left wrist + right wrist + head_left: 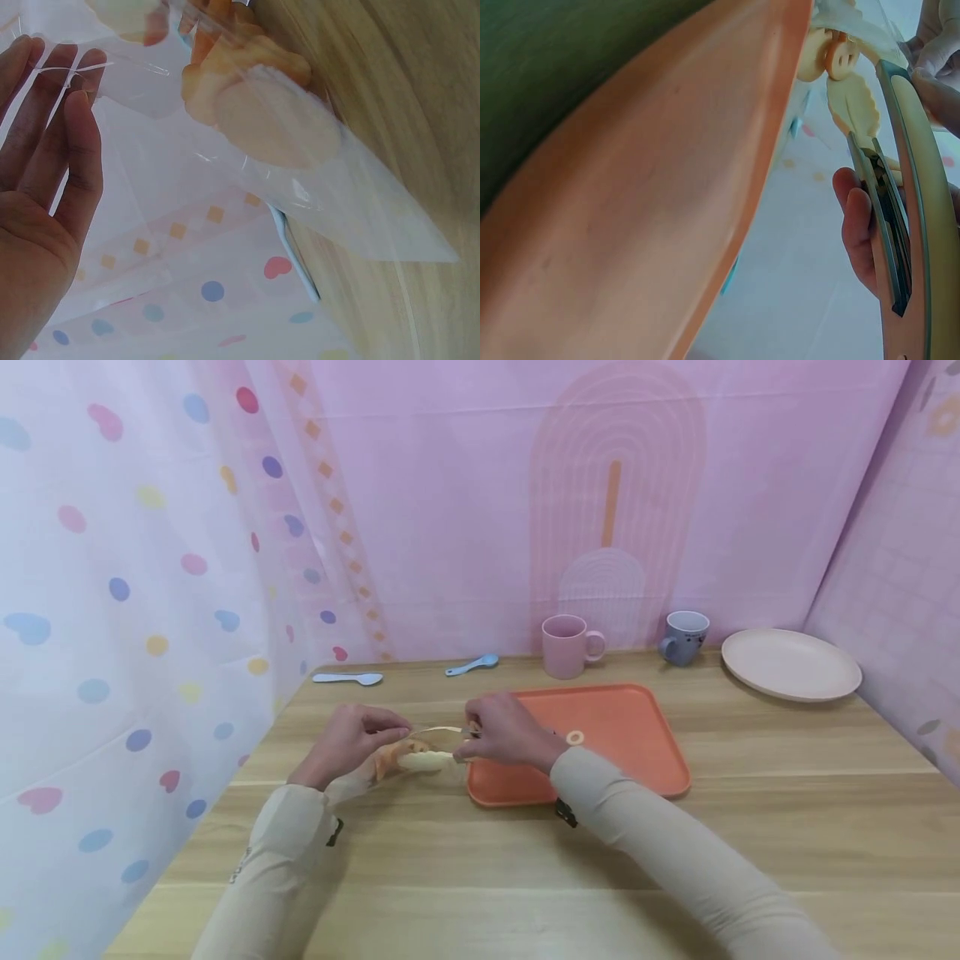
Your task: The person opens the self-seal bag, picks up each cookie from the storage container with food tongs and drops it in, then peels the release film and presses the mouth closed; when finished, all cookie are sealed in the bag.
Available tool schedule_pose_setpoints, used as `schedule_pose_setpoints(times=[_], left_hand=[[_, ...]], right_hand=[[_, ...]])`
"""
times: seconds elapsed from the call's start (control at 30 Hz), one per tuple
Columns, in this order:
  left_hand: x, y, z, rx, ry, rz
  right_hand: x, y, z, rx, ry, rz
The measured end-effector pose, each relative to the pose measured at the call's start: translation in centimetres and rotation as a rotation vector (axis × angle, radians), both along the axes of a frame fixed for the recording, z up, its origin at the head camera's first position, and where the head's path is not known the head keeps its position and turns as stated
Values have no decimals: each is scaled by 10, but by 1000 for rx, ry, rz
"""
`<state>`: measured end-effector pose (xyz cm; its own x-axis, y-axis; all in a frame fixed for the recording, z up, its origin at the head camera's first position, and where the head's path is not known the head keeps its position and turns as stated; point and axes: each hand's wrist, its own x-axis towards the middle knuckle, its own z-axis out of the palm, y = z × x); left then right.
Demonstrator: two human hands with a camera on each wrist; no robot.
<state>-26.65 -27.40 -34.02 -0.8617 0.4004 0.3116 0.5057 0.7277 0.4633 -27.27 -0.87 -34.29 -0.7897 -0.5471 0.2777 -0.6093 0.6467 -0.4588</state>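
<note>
My left hand (348, 742) pinches the edge of a clear plastic bag (367, 217) between thumb and fingers. Golden-brown biscuits (244, 67) show through the film, and one has button-like holes in the right wrist view. In my right hand (512, 731) are tongs (922, 165) with cream inlays along their arms. The arms point left, spread apart. A cream, wavy-edged tong head (853, 105) reaches the biscuits at the bag's mouth, overlapping the bag in the head view. Part of the tongs is hidden behind my right hand.
An orange tray (630, 727) lies under and beyond my right wrist. Along the back stand a pink mug (564, 647), a blue-grey mug (686, 639) and a cream plate (791, 664). Two light-blue spoons, a left one (347, 678) and a right one (472, 665), lie behind the hands.
</note>
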Motion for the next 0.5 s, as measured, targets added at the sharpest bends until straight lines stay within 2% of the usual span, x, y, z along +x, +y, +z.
schedule_pose_setpoints(times=[0.1,0.27,0.4,0.5], left_hand=[[0,0,0,-2,3,5],[0,-1,-2,5,-3,10],[0,-1,-3,16,-19,-2],[1,-1,-1,21,-24,-3]], right_hand=[[0,-3,0,5,-17,-14],[3,4,-1,-11,3,0],[11,26,6,-34,-37,4],[17,48,14,-45,-76,-26]])
